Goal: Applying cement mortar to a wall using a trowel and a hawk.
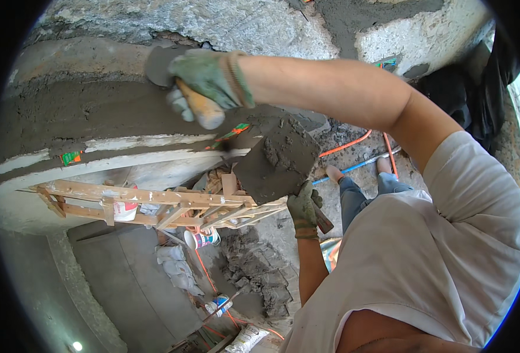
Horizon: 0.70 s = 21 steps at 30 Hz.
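My right hand (pixel 207 82), in a green and grey glove, stretches far out to the upper left. It is closed round the wooden handle (pixel 200 107) of a trowel. The trowel's grey blade (pixel 159 66) lies against the wet mortar band (pixel 89 112) on the wall. Lower and nearer my body, my gloved left hand (pixel 305 207) grips a plasterer's hawk (pixel 251 179) by its handle (pixel 324 222). A lump of grey mortar (pixel 280 144) sits on the hawk's square plate. Most of the left fingers are hidden beneath the plate's edge.
A wooden ladder-like frame (pixel 154 197) stands below the wall ledge. Buckets (pixel 201 238), white sacks (pixel 177 267) and a heap of mortar (pixel 266 270) lie on the floor. Orange hoses (pixel 204 267) and a blue pipe (pixel 357 166) cross it near my feet.
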Motion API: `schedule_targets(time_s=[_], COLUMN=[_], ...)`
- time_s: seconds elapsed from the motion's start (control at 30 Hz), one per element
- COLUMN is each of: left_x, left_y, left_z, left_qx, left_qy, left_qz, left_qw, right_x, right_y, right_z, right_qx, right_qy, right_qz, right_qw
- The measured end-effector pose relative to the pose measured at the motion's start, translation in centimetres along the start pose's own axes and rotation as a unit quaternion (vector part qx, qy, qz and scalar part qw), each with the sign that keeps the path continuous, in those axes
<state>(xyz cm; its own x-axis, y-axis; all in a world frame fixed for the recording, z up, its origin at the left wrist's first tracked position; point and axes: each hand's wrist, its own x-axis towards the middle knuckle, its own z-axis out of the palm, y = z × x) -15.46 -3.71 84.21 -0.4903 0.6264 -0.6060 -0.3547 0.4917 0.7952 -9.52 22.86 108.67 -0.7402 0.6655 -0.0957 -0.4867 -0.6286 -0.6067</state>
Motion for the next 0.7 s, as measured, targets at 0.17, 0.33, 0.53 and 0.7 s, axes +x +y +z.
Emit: schedule_targets(time_s=[0.17, 0.33, 0.53, 0.7], left_x=[0.8, 0.3, 0.0, 0.1], left_y=[0.3, 0.6, -0.8, -0.9], left_z=[0.5, 0.2, -1.7, -2.5], left_qx=[-0.009, -0.004, 0.003, -0.011], left_qy=[-0.022, 0.001, 0.037, 0.05], left_qz=[0.008, 0.001, -0.003, -0.038], left_qw=[1.0, 1.0, 0.999, 0.998], right_x=[2.0, -0.9, 0.1, -1.1], right_y=[-2.3, 3.8, 9.5, 9.4], right_z=[-3.5, -13.4, -14.9, -9.5], right_qx=[-0.016, 0.019, -0.001, 0.058], right_qy=[-0.201, -0.132, -0.038, -0.056], right_qz=[0.008, 0.034, 0.057, 0.046], right_qw=[0.979, 0.991, 0.998, 0.996])
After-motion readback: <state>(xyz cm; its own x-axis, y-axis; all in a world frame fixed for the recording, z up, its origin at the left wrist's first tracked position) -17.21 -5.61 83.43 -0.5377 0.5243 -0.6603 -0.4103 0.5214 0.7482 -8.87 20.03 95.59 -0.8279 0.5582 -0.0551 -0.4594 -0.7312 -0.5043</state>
